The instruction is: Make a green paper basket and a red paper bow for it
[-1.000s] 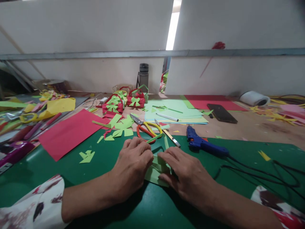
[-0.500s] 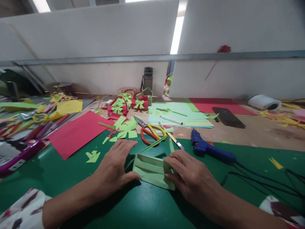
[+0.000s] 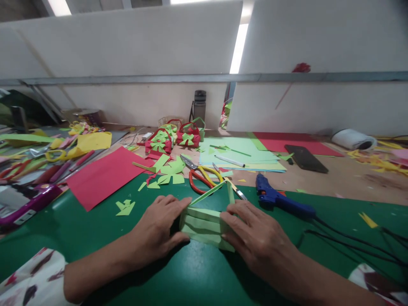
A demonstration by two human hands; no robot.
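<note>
A folded light green paper piece (image 3: 204,223) lies on the green cutting mat (image 3: 95,229) in front of me. My left hand (image 3: 157,229) pinches its left end between thumb and fingers. My right hand (image 3: 255,236) presses down on its right end with curled fingers. Two thin green strips rise from the piece toward the scissors (image 3: 199,172), which have red and yellow handles and lie just beyond it.
A blue glue gun (image 3: 280,199) with a black cord lies right of my hands. A red sheet (image 3: 102,174) and green scraps sit to the left. Farther back are finished red-and-green baskets (image 3: 168,138), a light green paper stack (image 3: 239,151), a phone (image 3: 305,158) and a bottle (image 3: 199,104).
My hands have moved apart from the middle to the two ends of the green piece, uncovering its folded face. The head camera tilted slightly.
</note>
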